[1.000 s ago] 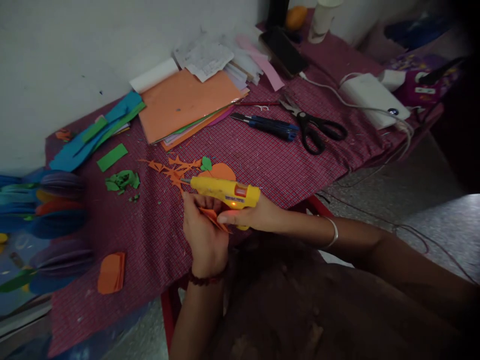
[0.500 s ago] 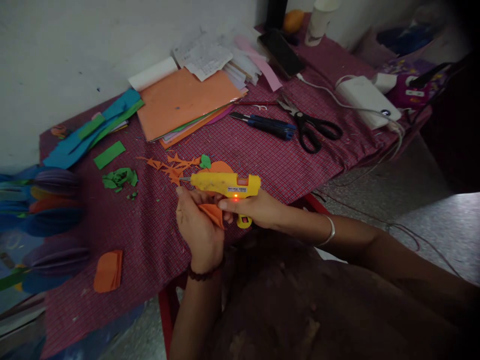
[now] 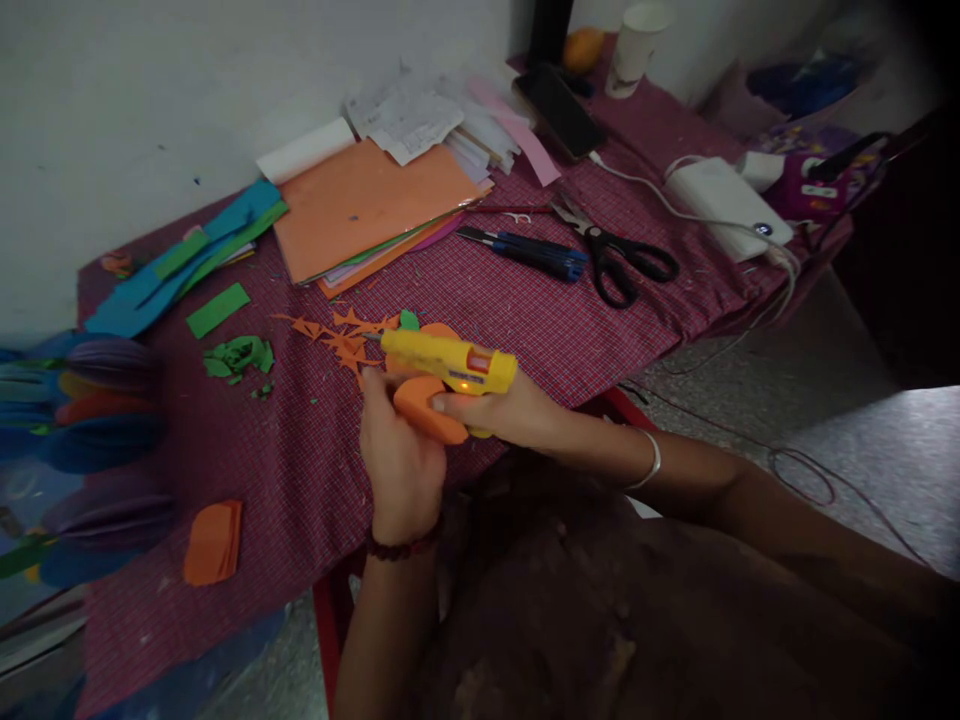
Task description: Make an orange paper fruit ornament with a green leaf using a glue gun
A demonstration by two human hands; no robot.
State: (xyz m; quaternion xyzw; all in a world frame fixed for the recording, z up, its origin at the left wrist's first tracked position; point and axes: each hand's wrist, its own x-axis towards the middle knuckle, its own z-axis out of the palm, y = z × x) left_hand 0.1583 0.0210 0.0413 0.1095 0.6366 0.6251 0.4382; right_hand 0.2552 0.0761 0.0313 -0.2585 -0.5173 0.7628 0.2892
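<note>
My right hand (image 3: 510, 408) is wrapped round a yellow hot glue gun (image 3: 442, 360), its light glowing orange and its nozzle pointing left. My left hand (image 3: 401, 465) holds a folded orange paper piece (image 3: 427, 408) just below the gun; the right thumb lies against the paper's edge. Part of the left fingers is hidden behind the paper and gun. Beyond the gun lie another rounded orange paper shape (image 3: 441, 331), a small green paper piece (image 3: 409, 320) and spiky orange paper scraps (image 3: 345, 345).
A stack of orange rounded cut-outs (image 3: 213, 543) sits at the front left. Green scraps (image 3: 238, 357), coloured sheets (image 3: 375, 205), a blue cutter (image 3: 529, 252), black-handled scissors (image 3: 619, 255), a phone (image 3: 559, 112), a white power bank (image 3: 727, 205) and a paper cup (image 3: 636, 50) rest on the checked cloth (image 3: 315, 480).
The orange paper in my left hand has turned so its broad rounded face shows. The glue gun has tilted, its nozzle slightly higher, and its handle is now mostly hidden.
</note>
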